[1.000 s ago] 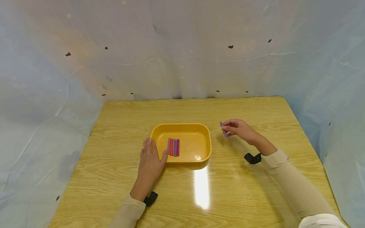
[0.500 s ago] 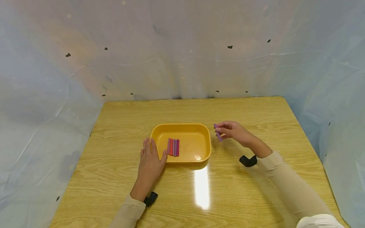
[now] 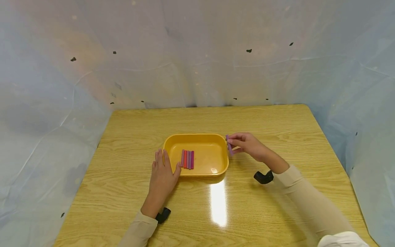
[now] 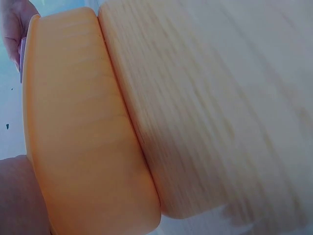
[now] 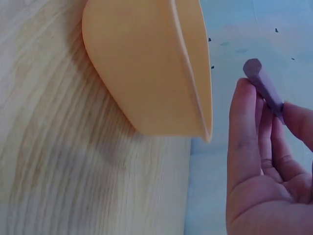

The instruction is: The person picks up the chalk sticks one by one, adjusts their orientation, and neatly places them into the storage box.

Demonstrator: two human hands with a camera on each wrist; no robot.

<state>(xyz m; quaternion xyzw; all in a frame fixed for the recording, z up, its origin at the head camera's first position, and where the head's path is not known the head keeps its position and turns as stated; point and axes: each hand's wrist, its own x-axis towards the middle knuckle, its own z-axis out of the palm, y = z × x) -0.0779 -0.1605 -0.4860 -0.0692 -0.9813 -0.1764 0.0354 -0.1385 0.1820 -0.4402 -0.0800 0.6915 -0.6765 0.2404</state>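
A yellow plastic tray (image 3: 213,174) stands on the table. Inside, towards its left, several crayons (image 3: 187,160) in purple, red and magenta lie side by side. My left hand (image 3: 163,178) rests at the tray's left front corner, fingers straight along the left rim and thumb at the front rim. Beside the right rim, my right hand (image 3: 247,145) pinches a purple crayon (image 3: 229,145) between thumb and fingers. In the right wrist view that crayon (image 5: 264,88) has a faceted end and is held above the height of the tray rim (image 5: 188,73).
The wood-grain table (image 3: 262,212) has its back edge behind the tray. Pale plastic sheeting (image 3: 197,61) with dark spots hangs behind and at both sides. Each wrist wears a black camera mount (image 3: 263,177).
My right hand has moved left with the purple crayon, from right of the tray to its right rim. The left hand, tray and crayons inside have stayed put.
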